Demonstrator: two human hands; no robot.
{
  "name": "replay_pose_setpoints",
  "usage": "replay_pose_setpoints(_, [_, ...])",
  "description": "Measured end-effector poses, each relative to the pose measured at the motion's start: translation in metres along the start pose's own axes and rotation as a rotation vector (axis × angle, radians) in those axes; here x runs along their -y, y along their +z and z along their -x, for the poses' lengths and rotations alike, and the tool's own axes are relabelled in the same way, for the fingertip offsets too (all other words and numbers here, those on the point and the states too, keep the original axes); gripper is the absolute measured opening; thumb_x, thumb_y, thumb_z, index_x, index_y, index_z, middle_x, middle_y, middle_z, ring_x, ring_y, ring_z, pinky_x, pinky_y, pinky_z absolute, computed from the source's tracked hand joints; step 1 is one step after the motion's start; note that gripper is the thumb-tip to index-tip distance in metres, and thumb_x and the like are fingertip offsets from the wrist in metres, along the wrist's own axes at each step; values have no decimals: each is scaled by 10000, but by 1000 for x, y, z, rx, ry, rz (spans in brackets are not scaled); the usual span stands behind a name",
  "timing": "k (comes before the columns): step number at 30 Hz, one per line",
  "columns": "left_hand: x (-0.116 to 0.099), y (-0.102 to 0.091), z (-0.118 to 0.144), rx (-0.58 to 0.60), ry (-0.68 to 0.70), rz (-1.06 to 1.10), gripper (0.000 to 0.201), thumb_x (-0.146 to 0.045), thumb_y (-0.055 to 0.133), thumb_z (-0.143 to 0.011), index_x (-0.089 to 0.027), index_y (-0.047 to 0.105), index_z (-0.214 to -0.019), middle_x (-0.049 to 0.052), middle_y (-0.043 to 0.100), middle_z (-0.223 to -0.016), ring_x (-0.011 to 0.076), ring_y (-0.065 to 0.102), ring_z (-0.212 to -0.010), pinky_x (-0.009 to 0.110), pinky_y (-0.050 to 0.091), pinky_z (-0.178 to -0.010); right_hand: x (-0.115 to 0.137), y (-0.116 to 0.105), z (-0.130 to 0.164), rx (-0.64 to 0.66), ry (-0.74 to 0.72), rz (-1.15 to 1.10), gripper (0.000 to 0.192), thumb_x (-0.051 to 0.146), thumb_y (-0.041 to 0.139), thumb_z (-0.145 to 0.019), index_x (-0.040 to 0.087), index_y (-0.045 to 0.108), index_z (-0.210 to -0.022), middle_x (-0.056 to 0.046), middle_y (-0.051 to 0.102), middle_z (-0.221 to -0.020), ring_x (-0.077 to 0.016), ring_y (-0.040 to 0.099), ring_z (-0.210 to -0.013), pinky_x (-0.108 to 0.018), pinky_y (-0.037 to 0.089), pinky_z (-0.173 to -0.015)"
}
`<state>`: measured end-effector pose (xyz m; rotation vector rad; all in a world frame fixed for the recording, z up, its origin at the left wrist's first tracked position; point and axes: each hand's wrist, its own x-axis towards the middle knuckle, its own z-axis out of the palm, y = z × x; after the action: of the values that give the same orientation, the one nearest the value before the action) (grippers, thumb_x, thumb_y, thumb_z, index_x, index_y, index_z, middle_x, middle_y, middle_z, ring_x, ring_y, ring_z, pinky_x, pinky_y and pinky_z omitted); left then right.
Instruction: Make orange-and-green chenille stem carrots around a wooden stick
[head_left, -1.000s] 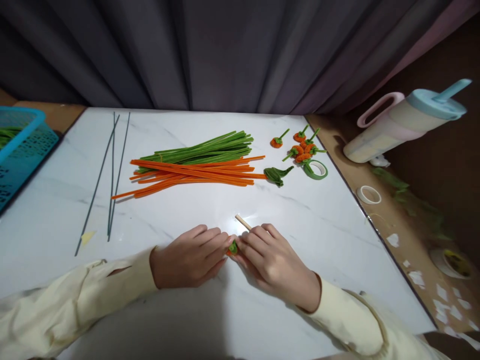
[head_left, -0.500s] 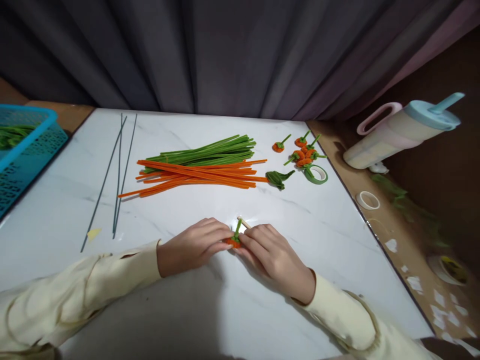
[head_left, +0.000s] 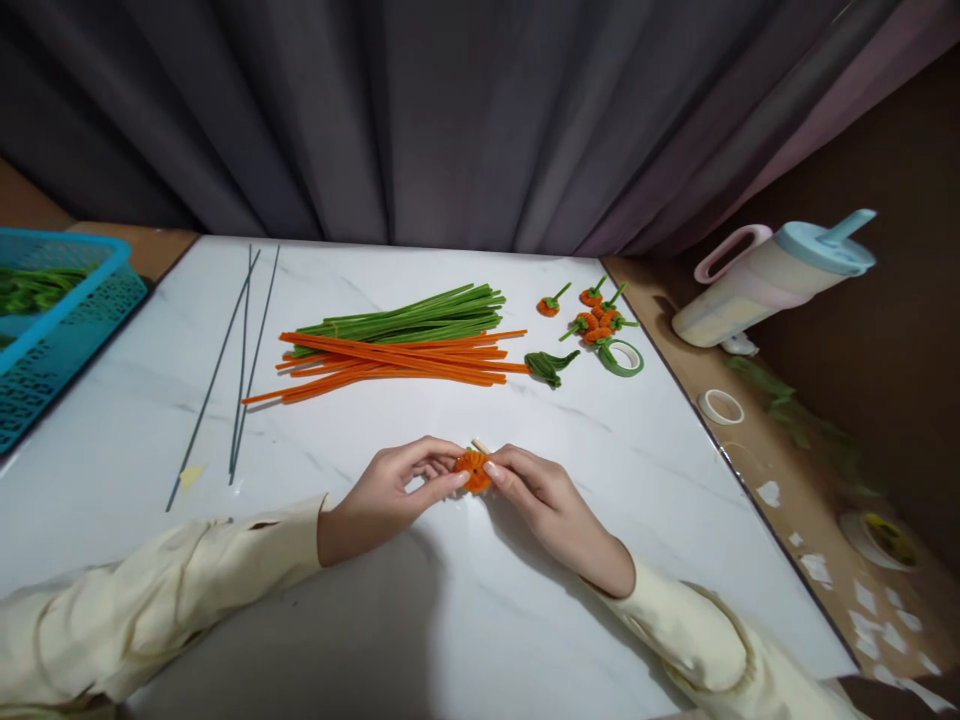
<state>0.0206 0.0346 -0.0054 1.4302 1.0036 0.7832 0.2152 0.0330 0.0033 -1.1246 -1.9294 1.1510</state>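
A small orange fuzzy coil (head_left: 473,470) sits low on the white table (head_left: 675,480), pinched between the left hand (head_left: 390,495) and right hand (head_left: 544,500) fingertips, steadying it. Orange stems (head_left: 397,358) and green stems (head_left: 405,315) lie beyond, within reach.

The tabletop (head_left: 637,470) looks like white marble-pattern laminate, smooth and pretty glossy, since it throws back a soft glare near the middle. The little orange coil (head_left: 473,470) pinched between the left hand (head_left: 390,495) and right hand (head_left: 551,505) is fuzzy chenille, same matt fluff as the orange pipe cleaners (head_left: 390,360) and green pipe cleaners (head_left: 405,315). The thin gray rods (head_left: 244,350) look like coated wire, smooth and dull. The basket (head_left: 60,310) is blue perforated plastic. The jug (head_left: 765,285) is smooth plastic too. Both sleeves (head_left: 150,600) are soft cream cloth, matt and wrinkled. The curtain (head_left: 450,110) is dark matt fabric.
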Motion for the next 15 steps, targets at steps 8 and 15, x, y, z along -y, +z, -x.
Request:
replay_pose_setpoints(8, [0,-2,1,12,106,-29,194,-227,556,-836,-107,652,-954,89,654,-884,163,616,-806,291,505,-729,0,1,1,41,21,-64,281,337,424,-954,156,583,-809,-21,582,-741,-121,546,-682,-225,433,-628])
replay_pose_setpoints(15, [-4,-1,-1,-46,-62,131,198,-288,610,-803,-118,607,-905,83,660,-891,170,621,-847,298,515,-758,-3,4,6,-111,-147,185,179,316,497,-927,162,539,-1007,-60,598,-876,-154,576,-769,-272,472,-705])
